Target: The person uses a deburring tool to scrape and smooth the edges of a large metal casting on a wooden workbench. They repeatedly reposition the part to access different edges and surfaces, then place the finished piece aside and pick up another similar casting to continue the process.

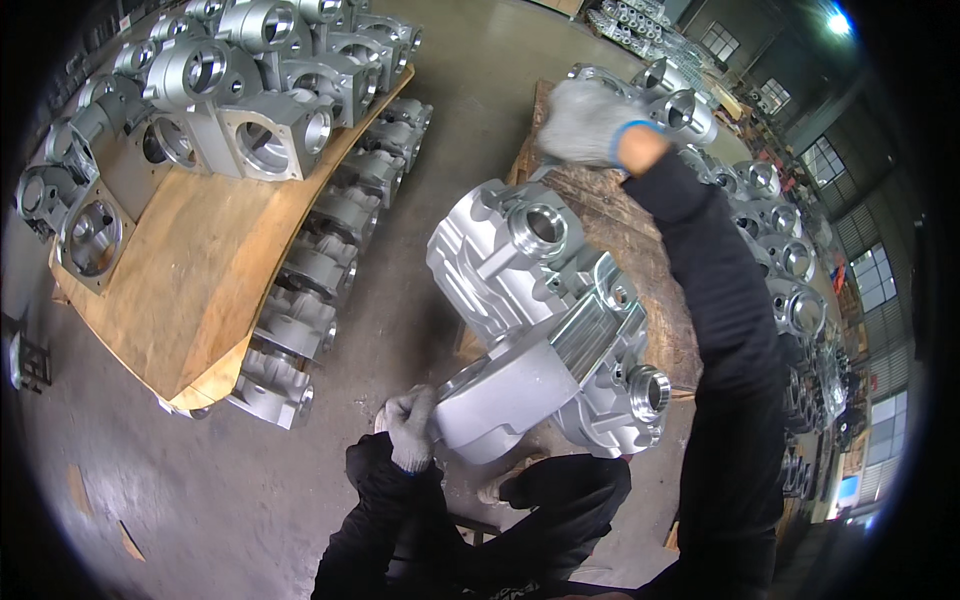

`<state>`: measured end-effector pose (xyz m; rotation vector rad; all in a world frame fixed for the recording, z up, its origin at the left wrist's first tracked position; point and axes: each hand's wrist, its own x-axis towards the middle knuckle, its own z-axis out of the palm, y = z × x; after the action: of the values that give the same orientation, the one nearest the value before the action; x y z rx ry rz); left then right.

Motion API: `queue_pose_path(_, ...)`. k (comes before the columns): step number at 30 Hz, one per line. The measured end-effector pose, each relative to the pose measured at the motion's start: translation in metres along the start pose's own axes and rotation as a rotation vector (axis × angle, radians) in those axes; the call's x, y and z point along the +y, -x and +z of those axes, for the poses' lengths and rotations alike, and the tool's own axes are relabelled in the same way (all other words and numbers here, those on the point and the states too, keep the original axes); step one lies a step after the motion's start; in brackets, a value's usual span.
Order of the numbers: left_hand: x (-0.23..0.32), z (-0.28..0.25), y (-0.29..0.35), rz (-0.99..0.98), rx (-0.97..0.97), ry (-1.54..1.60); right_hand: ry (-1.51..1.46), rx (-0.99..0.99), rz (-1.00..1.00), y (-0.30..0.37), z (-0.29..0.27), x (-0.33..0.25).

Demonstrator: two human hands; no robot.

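Concrete floor (230, 500) surrounds a worn wooden bench (670, 340), and a grey metal housing (520, 390) sits at its near end, beside a ribbed casting (465, 255). The left hand (410, 428) curls at the housing's left end; its grip is unclear. The right hand (585, 122), blurred, extends over the bench's far side; its hold cannot be told. Handling seems under way; which pieces are finished or remaining doesn't show. Outward, similar parts (180, 75) crowd a plywood board (200, 260).
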<state>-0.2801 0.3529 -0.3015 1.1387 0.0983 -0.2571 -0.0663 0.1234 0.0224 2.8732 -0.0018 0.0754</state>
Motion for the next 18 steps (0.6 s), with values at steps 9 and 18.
queue_pose_path(9,-0.008,-0.002,-0.002,0.040,-0.006,0.082,-0.195,0.141,0.208,0.039,0.026,0.001)
queue_pose_path(18,-0.002,0.003,0.001,-0.017,0.066,0.055,-0.084,0.088,0.047,0.042,0.014,-0.004)
